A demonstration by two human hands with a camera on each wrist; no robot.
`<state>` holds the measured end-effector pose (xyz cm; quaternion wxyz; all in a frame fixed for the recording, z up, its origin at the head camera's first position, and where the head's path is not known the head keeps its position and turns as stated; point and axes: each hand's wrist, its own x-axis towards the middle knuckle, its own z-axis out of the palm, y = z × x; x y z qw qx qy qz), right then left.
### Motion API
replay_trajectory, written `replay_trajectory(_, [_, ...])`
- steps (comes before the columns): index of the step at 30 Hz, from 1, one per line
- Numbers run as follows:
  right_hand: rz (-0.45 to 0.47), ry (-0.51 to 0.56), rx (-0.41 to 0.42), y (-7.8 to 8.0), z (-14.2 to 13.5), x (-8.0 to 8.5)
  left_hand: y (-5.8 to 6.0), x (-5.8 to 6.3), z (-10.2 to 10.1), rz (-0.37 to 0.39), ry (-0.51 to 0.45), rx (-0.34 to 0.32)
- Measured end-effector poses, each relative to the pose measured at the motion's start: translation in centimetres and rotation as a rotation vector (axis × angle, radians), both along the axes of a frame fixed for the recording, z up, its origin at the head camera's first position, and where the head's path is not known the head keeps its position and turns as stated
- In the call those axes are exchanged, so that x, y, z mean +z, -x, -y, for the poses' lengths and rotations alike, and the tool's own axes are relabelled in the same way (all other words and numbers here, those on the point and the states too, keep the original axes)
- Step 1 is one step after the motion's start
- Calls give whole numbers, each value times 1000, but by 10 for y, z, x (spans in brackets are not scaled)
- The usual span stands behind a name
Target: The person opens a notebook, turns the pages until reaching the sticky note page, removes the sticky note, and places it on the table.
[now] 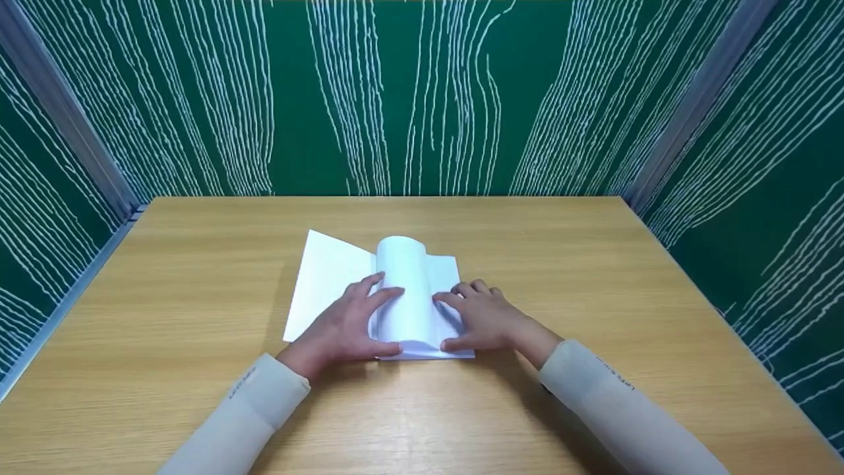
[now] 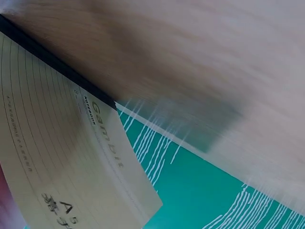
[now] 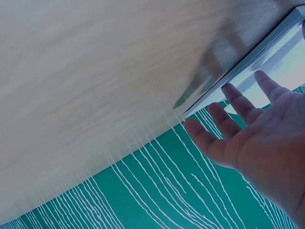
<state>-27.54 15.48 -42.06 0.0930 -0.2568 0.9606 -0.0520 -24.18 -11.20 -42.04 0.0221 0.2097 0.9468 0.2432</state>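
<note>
A white-paged notebook (image 1: 455, 277) lies spread on the table. Its front cover (image 1: 326, 277) slants up on the left; in the left wrist view the outside of that cover (image 2: 52, 114) is beige and lined, printed "Gambit NOTEBOOK" and "A5". Mid-book, one or more pages (image 1: 404, 264) bulge up in a rounded roll. My left hand (image 1: 346, 323) rests spread against the roll's left side, index fingertip on the paper and thumb at the lower edge. From the right, my right hand (image 1: 484, 320) reaches over the right-hand pages, thumb low by the bulge; its fingers (image 3: 240, 102) are spread and nearly straight.
The wooden table (image 1: 165, 277) stretches out on every side of the notebook. Green panels (image 1: 448, 99) with wavy white lines stand behind it and at both sides, joined by metal posts (image 1: 699, 99). Grey sleeves (image 1: 244, 409) cover both forearms.
</note>
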Motion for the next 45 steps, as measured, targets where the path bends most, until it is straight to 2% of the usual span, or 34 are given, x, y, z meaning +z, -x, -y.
replay_trajectory(4, [10,13,8,-1,-3,1,1,-1,2,-18,21,-31])
replay_trajectory(10, [23,16,28,-3,-11,3,2,-4,11,-88,63,-53])
replay_trajectory(19, [37,21,49,-5,-18,3,4,-4,23,-267,71,-51])
replay_trajectory(28, [45,24,32,-4,-17,0,-1,3,34,-302,43,-8])
replay_trajectory(35, [56,25,27,-4,-16,1,1,8,41,-409,33,-30])
replay_trajectory(41, [65,12,18,-4,-16,1,2,7,46,-433,98,-13])
replay_trajectory(45, [68,15,19,-4,-15,1,2,4,48,-419,135,-6])
